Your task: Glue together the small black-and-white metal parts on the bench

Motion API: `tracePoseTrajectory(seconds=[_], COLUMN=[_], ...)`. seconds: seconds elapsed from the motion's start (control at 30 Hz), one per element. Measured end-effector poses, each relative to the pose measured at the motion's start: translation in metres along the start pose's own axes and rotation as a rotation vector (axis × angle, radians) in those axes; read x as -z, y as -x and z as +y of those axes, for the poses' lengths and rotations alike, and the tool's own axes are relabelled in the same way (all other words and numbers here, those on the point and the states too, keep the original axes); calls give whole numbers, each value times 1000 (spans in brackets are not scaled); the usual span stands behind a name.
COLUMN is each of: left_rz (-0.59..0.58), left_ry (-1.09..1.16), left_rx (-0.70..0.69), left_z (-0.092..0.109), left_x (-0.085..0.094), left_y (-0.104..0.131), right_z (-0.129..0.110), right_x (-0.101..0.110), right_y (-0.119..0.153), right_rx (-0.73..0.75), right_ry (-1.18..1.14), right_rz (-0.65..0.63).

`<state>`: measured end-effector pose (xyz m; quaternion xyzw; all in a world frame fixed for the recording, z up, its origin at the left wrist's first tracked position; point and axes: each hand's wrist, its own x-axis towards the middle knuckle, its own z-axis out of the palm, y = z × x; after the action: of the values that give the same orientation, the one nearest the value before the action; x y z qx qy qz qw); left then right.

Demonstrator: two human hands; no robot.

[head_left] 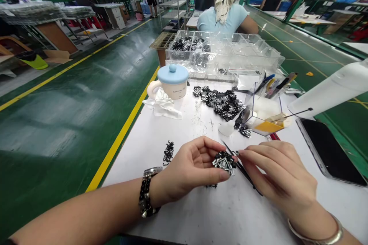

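Note:
My left hand is closed, with thumb and fingers round a small black-and-silver part with several bent metal pieces. Close by on the right, my right hand pinches a tiny silvery piece at the part's edge; its exact shape is too small to make out. Dark pointed tweezers run slantwise between the hands, beside the right fingers; whether they are held or lie on the table I cannot tell. Small black hook-shaped pieces lie left of my left hand. A few more show beneath it.
A heap of similar black-and-silver parts lies on the white table, beside a white dropper bottle. A lidded cup and crumpled tissue stand left. Right are a pen holder and phone. Clear trays stand behind.

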<state>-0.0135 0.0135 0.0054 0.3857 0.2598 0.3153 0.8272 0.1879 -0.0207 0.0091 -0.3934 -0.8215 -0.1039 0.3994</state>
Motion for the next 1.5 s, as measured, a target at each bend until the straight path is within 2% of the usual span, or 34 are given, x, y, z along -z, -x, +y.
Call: tracePoseTrajectory(seconds=[0.2,0.37,0.47,0.67,0.77,0.97,1.07,1.23,1.4,1.5], left_rz=[24,25,23,-13,-54,-144,-171,-229,-218,-189], left_ry=[-34,-39,-63,-231,-428,-831,-922,-996,-1000,-990], left_rx=[-75,-81,-92,-142,-258,-689,-773,-817,-711,-698], left_z=[-1,-2,-3,-6,-9,-10,-10,-12,-12,-12], left_x=[-3,-2,-2,-1,-1,0,1,3,3,2], left_y=[1,1,1,4,5,3,2,2,3,3], right_z=[4,3,2,3,4,7,8,7,6,6], right_x=[-2,-3,-5,-10,-10,-3,-2,-3,-3,-1], right_y=[4,3,3,8,10,7,6,6,6,5], right_rx=[49,15,-63,-361,-425,-582,-620,-721,-738,-729], right_ry=[-1,-81,-187,-515,-552,-681,-728,-817,-768,-722], right_rz=[-3,-38,-63,-76,-105,-224,-251,-268,-296,-287])
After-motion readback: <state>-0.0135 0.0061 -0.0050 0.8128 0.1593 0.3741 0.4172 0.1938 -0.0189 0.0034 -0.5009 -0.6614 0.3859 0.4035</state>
